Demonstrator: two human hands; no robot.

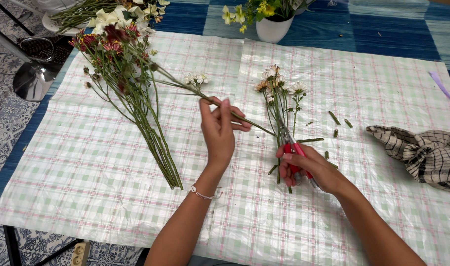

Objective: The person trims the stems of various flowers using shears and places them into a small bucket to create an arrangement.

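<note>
Red handles show in the right hand (304,170), which is curled tight round the scissors (295,152). The blades point up and away, toward the end of a long stem (244,120). The left hand (220,130) pinches that stem between thumb and fingers and lifts it off the desk (87,162), so the end hangs free and is easy to reach with the blades. The stem's small white flowers (198,79) point away to the left.

Just behind the scissors lies a small bunch (280,93) of pale flowers, near enough to add to. Little cut bits (334,118) of stem lie near it on the checked plastic sheet (358,88), which keeps the mess off the desk. A bigger pile (136,98) of red and white flowers lies to the left, apart from the small bunch. A striped cloth (422,152) sits crumpled at the right. A white pot (273,27) of yellow flowers stands at the far edge.
</note>
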